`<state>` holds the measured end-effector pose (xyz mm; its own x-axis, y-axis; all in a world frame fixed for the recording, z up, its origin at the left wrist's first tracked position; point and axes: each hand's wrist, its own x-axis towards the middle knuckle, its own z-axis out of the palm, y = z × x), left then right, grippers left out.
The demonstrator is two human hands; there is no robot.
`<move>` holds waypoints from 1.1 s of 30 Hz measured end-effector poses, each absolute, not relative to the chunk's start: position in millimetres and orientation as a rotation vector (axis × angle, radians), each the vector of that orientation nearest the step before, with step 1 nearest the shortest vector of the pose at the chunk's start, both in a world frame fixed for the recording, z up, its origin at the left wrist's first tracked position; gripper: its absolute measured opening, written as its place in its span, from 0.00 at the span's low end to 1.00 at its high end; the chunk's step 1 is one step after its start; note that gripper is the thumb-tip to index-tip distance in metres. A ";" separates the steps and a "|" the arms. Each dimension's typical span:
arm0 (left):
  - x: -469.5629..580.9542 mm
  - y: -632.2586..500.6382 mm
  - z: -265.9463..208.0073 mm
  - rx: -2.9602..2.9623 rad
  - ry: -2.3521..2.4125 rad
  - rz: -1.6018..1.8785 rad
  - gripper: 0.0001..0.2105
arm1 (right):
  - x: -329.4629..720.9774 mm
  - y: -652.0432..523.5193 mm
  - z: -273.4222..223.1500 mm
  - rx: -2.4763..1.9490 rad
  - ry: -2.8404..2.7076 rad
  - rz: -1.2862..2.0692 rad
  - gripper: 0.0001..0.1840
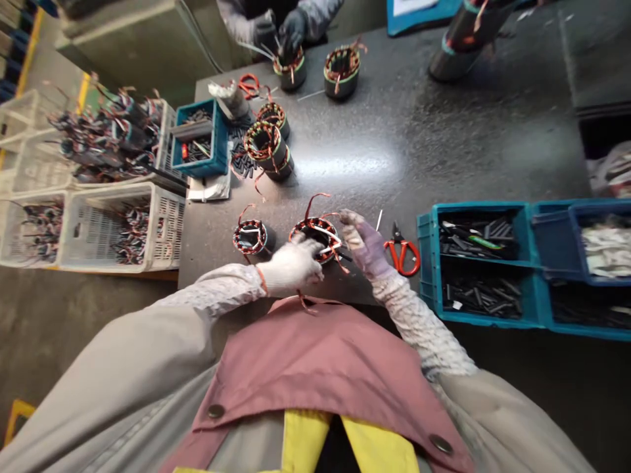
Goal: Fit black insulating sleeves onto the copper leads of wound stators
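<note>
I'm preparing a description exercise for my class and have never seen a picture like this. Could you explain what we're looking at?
There is no machine here: the single picture comes from a camera worn on a person's head, looking forward and down. At the near edge of the dark table, that person's gloved left hand reaches over a wire-wound ring, and the gloved right hand is at its right side. How firmly either grips is hard to tell. Another wound ring stands to the left. Red-handled cutters lie to the right, with teal bins of dark pieces beyond them. Across the table, a co-worker's dark-gloved hands are at a similar ring.
</note>
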<state>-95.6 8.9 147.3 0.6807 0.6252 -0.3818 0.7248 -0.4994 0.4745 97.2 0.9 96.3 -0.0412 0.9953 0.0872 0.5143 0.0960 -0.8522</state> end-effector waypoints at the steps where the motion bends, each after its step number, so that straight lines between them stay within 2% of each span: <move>1: -92.3 7.6 135.8 2.277 1.043 -0.269 0.15 | 82.5 14.3 96.7 -1.499 -1.625 0.926 0.28; 5: -73.6 3.2 106.6 2.174 1.038 -0.338 0.22 | 23.8 61.4 105.1 -1.700 -1.808 1.093 0.17; 9: -85.6 17.2 105.6 2.157 0.958 -0.295 0.21 | 39.1 52.2 117.0 -1.662 -1.480 0.976 0.22; 12: -118.1 48.2 107.2 2.169 0.671 -0.025 0.14 | 81.8 13.5 119.7 -1.714 -1.271 0.746 0.26; 14: -141.3 74.8 102.8 2.000 0.584 0.223 0.13 | 100.2 -12.7 113.2 -1.868 -1.352 0.624 0.24; 18: -170.4 115.0 77.6 1.562 0.880 0.467 0.16 | 93.7 -36.4 87.0 -2.141 -1.752 0.501 0.17; 21: -176.4 126.5 51.1 1.724 1.083 0.370 0.14 | 69.8 -27.7 74.0 -2.310 -1.962 0.430 0.16; 25: -174.3 130.0 29.8 2.143 1.160 -0.020 0.14 | 45.0 -13.3 74.2 -2.354 -2.139 0.441 0.20; 29: -169.2 122.5 44.4 2.174 1.205 -0.316 0.13 | 40.4 -19.1 80.5 -2.287 -2.344 0.567 0.17; 31: -164.6 111.2 60.0 2.128 1.337 -0.329 0.15 | 44.4 -26.0 79.7 -2.297 -2.400 0.600 0.17; 33: -156.1 95.4 72.5 2.169 1.239 -0.275 0.16 | 50.2 -32.2 74.7 -2.274 -2.419 0.612 0.17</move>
<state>-156.1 95.4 72.5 0.5387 0.7054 -0.4608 0.8341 -0.3693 0.4098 50.2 -32.2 74.7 -0.0778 0.9101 -0.4071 0.9942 0.0403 -0.0999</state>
